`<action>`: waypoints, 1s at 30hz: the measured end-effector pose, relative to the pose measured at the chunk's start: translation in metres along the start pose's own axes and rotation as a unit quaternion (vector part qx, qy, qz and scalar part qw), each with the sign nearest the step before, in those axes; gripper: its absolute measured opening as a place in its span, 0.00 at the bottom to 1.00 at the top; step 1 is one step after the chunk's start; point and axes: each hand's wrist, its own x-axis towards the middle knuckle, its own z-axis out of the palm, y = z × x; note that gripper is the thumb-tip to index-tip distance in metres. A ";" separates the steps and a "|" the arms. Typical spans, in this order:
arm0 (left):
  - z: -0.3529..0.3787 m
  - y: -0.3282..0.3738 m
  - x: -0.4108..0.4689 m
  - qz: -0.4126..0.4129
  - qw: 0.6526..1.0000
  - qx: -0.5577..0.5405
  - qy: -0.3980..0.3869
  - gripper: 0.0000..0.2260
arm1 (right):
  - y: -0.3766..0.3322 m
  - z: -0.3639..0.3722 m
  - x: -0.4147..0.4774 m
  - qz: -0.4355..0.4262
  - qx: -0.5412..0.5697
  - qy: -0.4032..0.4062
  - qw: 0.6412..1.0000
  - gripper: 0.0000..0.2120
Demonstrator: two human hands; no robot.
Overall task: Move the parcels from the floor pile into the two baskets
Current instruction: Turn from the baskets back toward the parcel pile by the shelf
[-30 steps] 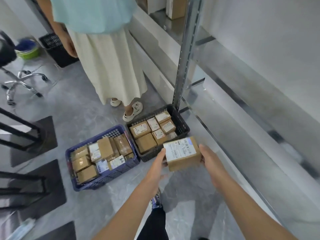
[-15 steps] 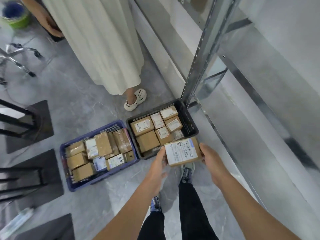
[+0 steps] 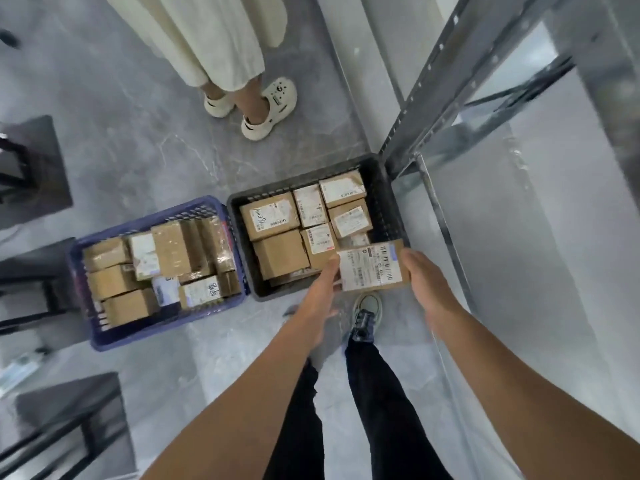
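Observation:
I hold a brown cardboard parcel (image 3: 372, 266) with a white label between both hands, over the near right corner of the black basket (image 3: 384, 188). My left hand (image 3: 320, 294) grips its left edge and my right hand (image 3: 424, 282) grips its right edge. The black basket holds several labelled parcels packed side by side. To its left stands the blue basket (image 3: 110, 336), also filled with several brown parcels. The floor pile is out of view.
A person in a cream skirt and white clogs (image 3: 273, 109) stands just beyond the baskets. A metal shelf upright (image 3: 426, 81) and low shelf run along the right. Dark chair or stand bases (image 3: 34, 168) sit at the left. My shoe (image 3: 365, 313) is below the parcel.
I have stepped closer and bent over the baskets. The parcel has come down and forward, from beside the black basket to over its near right corner, still held by both hands.

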 end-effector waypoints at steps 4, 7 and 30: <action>0.004 0.002 0.058 -0.020 1.000 -0.010 0.001 0.28 | 0.017 0.007 0.064 0.023 -0.020 -0.002 1.000 0.15; 0.006 -0.001 0.105 -0.033 0.999 -0.003 -0.007 0.36 | 0.037 0.016 0.115 0.059 -0.012 0.010 0.998 0.17; 0.021 -0.033 0.292 -0.135 0.990 0.043 -0.004 0.30 | 0.127 0.054 0.313 0.140 -0.103 -0.026 0.984 0.11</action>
